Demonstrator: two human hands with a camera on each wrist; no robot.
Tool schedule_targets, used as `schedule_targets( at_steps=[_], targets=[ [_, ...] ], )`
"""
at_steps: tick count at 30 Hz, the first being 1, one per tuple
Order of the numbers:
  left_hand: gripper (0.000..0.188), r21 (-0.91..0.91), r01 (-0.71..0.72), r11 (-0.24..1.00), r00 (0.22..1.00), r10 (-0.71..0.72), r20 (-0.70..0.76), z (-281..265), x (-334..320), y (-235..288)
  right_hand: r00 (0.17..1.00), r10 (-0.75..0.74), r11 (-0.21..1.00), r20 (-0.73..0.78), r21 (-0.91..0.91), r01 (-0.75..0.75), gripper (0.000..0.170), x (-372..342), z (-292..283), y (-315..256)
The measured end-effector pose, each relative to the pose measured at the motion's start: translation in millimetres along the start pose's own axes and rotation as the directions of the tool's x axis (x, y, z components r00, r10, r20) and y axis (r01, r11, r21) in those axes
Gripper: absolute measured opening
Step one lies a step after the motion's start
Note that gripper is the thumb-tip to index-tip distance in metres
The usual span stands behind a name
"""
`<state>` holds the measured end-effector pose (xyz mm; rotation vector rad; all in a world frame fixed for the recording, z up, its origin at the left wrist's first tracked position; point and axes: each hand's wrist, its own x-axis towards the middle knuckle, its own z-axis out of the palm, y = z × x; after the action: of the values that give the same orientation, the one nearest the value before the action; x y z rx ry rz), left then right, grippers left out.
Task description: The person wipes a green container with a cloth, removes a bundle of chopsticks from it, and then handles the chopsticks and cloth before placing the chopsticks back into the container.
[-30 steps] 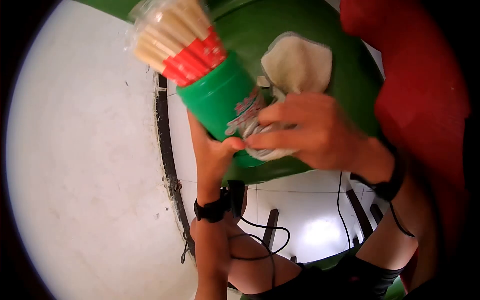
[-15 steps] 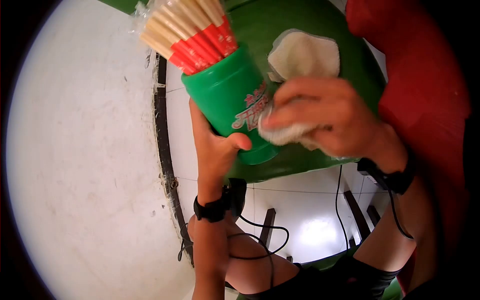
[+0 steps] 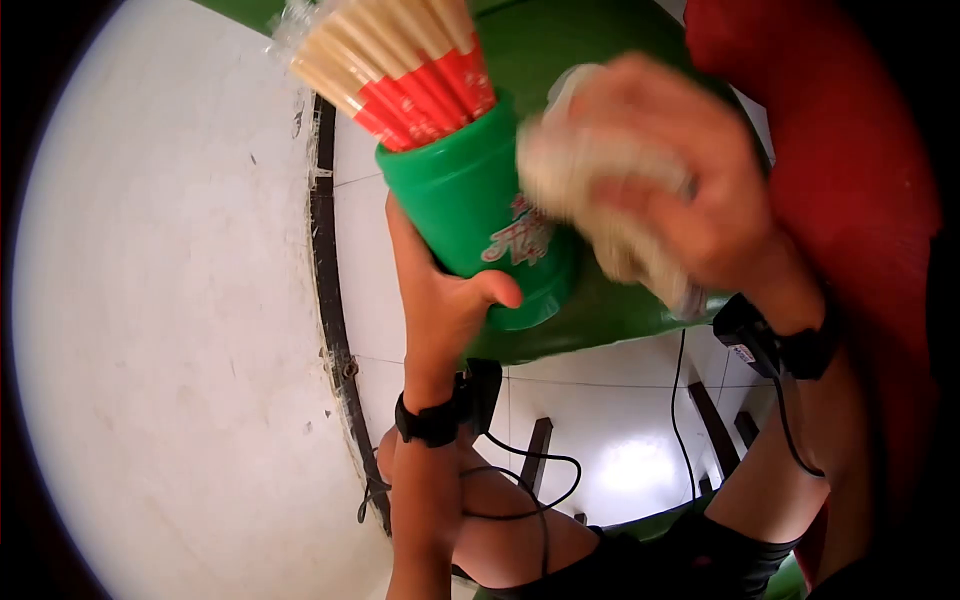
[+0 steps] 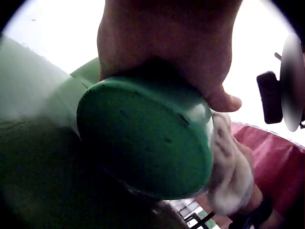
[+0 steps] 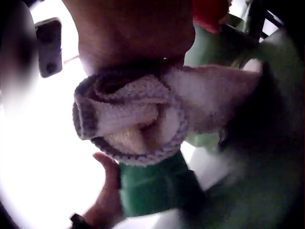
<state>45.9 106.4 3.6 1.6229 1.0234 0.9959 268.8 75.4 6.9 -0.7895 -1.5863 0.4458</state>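
Since the earlier frame, the right hand and its cloth, blurred with motion, have risen from the lower side of the cup towards its mouth. I watch remotely: the cup is held tilted above the near-left edge of the green surface, its mouth leaning towards the far-left corner, full of chopsticks in red wrapping. The left hand clasps it, thumb in front, the other fingers hidden behind. The right fingers are clamped on the bunched cloth, just beside the cup's right side; I cannot tell whether cloth and cup touch. A sliver of a second cloth shows past the right hand.

I judge the wiping to be part-way through: the lettered side looks clean, the hidden side I cannot assess. Dark marks show on the base, so that may remain, as does setting the cup down.
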Motion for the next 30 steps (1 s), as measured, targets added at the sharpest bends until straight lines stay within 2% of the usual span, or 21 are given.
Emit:
schedule_targets(
  at_steps=[2,3,5,7,9,10,11,12,14,15,17,19,21,23,25,27,29,30],
  targets=[
    [0.124,0.045,-0.021,0.999,1.000,0.022,-0.010,8,-1,7,0.993,-0.097,0.987,-0.060,-0.138,0.088,0.036,18,4,-10],
    [0.127,0.099,-0.056,0.994,0.998,0.056,0.009,8,-1,7,0.994,-0.094,0.977,-0.047,-0.197,0.083,0.035,17,11,-17],
    [0.129,0.019,-0.040,0.999,0.999,0.040,0.020,14,-2,9,0.991,-0.136,0.950,-0.001,-0.284,0.130,0.035,9,22,-22],
    [0.131,-0.030,-0.015,0.999,0.999,0.016,0.036,14,-2,12,0.986,-0.144,0.938,0.086,-0.305,0.164,0.035,-4,26,-22],
    [0.129,-0.021,0.047,0.999,0.998,-0.046,0.049,13,-3,18,0.977,-0.090,0.941,0.193,-0.304,0.147,0.036,-21,22,-25],
    [0.129,-0.016,0.084,0.996,0.995,-0.083,0.054,13,-3,16,0.976,-0.083,0.958,0.201,-0.254,0.134,0.037,-24,19,-20],
    [0.130,-0.057,0.000,0.998,0.997,0.004,0.075,14,-3,3,0.975,-0.079,0.972,0.209,-0.201,0.122,0.037,-27,14,-12],
    [0.130,0.008,-0.053,0.999,0.996,0.052,0.071,13,-2,-3,0.972,-0.079,0.983,0.220,-0.147,0.113,0.038,-27,10,-6],
    [0.132,0.135,-0.150,0.980,0.987,0.141,0.070,9,0,-8,0.997,0.019,0.994,0.080,-0.109,-0.011,0.040,-13,-1,-7],
    [0.133,0.059,-0.097,0.994,0.994,0.094,0.048,12,-1,-3,0.997,0.075,0.994,0.011,-0.087,-0.074,0.041,-6,-6,-13],
    [0.132,0.192,-0.146,0.970,0.989,0.143,0.033,16,-3,7,0.998,-0.065,0.974,0.012,-0.218,0.066,0.041,10,-3,-23],
    [0.124,0.299,-0.190,0.935,0.982,0.188,0.037,23,-1,15,0.988,-0.049,0.926,0.148,-0.365,0.101,0.041,28,2,-44],
    [0.117,0.277,-0.158,0.948,0.986,0.164,0.001,28,-3,17,0.993,-0.027,0.920,0.111,-0.387,0.068,0.040,19,3,-41],
    [0.108,0.283,-0.144,0.948,0.987,0.158,-0.028,26,-6,12,0.998,0.049,0.932,0.033,-0.360,-0.034,0.041,2,2,-19],
    [0.110,0.219,-0.139,0.966,0.988,0.149,-0.031,20,-4,3,0.991,0.130,0.927,-0.032,-0.351,-0.133,0.042,-21,-5,16],
    [0.112,0.147,-0.177,0.973,0.983,0.183,-0.025,15,0,-5,0.975,0.187,0.936,-0.123,-0.278,-0.214,0.042,-10,-3,23],
    [0.112,0.278,-0.231,0.933,0.969,0.245,-0.017,19,-1,-4,0.938,0.241,0.959,-0.250,-0.087,-0.269,0.042,-1,-3,8],
    [0.113,0.339,-0.250,0.907,0.963,0.270,-0.013,19,-1,-1,0.979,0.121,0.972,-0.164,-0.179,-0.150,0.042,9,1,-5]
  ],
)
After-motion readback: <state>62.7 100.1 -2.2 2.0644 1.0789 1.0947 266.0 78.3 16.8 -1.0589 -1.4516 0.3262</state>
